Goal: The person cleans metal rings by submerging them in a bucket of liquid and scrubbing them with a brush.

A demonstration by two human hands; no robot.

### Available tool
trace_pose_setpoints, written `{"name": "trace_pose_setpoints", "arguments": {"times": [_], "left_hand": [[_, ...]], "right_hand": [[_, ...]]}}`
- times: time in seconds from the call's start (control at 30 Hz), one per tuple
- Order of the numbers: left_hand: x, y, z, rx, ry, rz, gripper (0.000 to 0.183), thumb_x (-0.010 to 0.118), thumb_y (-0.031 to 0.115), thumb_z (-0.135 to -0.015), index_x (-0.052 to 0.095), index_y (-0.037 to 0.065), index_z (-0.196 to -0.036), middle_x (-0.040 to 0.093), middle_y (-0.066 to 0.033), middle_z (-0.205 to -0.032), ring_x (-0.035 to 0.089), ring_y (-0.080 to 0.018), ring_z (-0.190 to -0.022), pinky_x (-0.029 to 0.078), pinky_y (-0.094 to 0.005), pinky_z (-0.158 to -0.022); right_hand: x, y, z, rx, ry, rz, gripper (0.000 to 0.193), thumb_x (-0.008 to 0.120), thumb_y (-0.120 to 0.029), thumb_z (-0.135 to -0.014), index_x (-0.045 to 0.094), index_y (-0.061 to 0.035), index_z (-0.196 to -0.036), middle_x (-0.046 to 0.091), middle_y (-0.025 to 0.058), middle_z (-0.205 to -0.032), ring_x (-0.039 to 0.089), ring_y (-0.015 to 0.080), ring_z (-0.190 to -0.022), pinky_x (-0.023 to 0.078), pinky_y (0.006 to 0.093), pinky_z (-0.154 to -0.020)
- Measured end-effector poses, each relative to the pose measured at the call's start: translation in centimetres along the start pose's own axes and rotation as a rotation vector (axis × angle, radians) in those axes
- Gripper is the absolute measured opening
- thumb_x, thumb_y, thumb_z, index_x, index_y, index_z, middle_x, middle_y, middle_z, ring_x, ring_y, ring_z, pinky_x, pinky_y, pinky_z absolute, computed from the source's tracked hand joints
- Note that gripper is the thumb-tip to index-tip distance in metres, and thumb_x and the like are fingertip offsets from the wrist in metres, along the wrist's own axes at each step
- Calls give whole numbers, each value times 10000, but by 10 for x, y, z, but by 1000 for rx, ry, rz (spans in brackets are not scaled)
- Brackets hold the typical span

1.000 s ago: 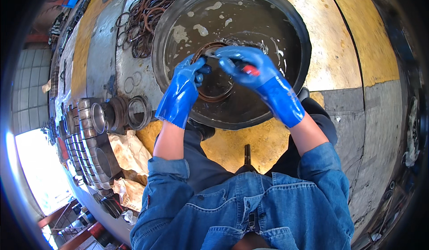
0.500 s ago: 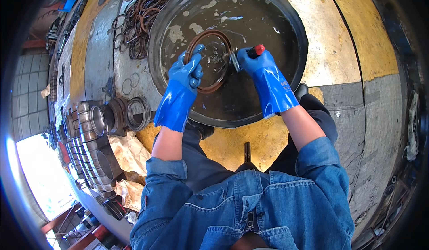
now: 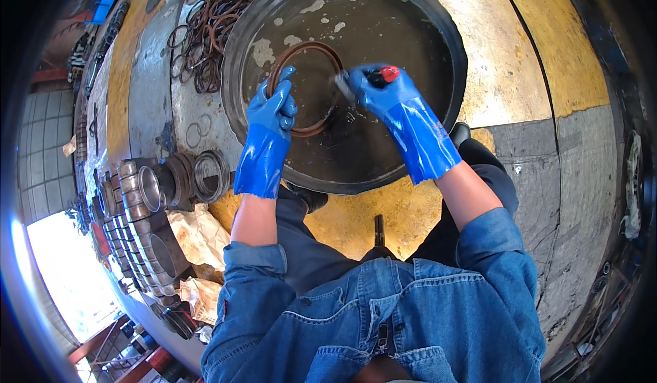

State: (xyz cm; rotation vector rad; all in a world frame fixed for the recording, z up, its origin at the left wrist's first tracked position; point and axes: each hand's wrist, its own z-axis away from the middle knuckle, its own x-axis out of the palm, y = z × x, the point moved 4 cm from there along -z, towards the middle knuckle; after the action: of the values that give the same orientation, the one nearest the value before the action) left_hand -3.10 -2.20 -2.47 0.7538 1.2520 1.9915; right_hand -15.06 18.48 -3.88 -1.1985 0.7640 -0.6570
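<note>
My left hand (image 3: 272, 108), in a blue rubber glove, grips the left side of a large brown ring (image 3: 311, 45), with fingers wrapped around it. The ring is tilted above dark, murky water in a wide black tub (image 3: 233, 72). Closed in my right hand (image 3: 390, 97), gloved the same way, is a hand tool (image 3: 384, 76) with a black, red-ended handle. Its grey head is blurred and lies at the ring's right edge; I cannot tell whether it touches. Patches of pale foam float on the water.
A heap of brown rings (image 3: 219, 24) lies left of the tub. Nearer, metal cylinders (image 3: 147, 226) stand in rows beside metal rings (image 3: 211, 176) and crumpled brown paper (image 3: 198, 236). My legs straddle the tub's near side on a worn yellow floor (image 3: 349, 226).
Both hands have shifted slightly left, carrying the ring and tool along. The tool's head is now smeared by motion, and its handle has turned a little. My grip on each is kept.
</note>
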Motion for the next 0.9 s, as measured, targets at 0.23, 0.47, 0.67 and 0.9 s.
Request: {"name": "trace_pose_setpoints", "arguments": {"times": [0.23,0.47,0.67,0.9], "left_hand": [[8,0,6,-53,-99,81,447,626,136,-1037,553,13,-1461,532,12,-610,388,-61,-425,288,-231,-415],[3,-1,5,-8,-129,111,403,652,135,-1027,605,40,-1416,538,27,-618,437,-50,-463,323,-211,-427],[8,-6,1,7,-60,9,392,634,142,-1038,610,22,-1410,530,26,-629,433,-53,-477,320,-228,-441],[5,0,0,60,-98,110,443,595,176,-1061,539,5,-1466,483,37,-618,395,-63,-474,312,-237,-467]], "right_hand": [[-9,16,-12,-124,223,128,212,678,-297,-942,795,-141,-1025,763,77,-841,739,209,-767,586,356,-759],[21,54,2,331,-135,-44,273,688,-308,-900,795,-65,-968,751,66,-828,689,139,-750,548,317,-729],[32,54,12,266,-171,-272,307,720,-325,-893,786,-41,-988,757,88,-885,698,164,-828,546,331,-770],[-15,29,-8,343,-39,280,439,710,-475,-883,772,-54,-990,770,123,-876,725,236,-802,563,379,-769]]}}
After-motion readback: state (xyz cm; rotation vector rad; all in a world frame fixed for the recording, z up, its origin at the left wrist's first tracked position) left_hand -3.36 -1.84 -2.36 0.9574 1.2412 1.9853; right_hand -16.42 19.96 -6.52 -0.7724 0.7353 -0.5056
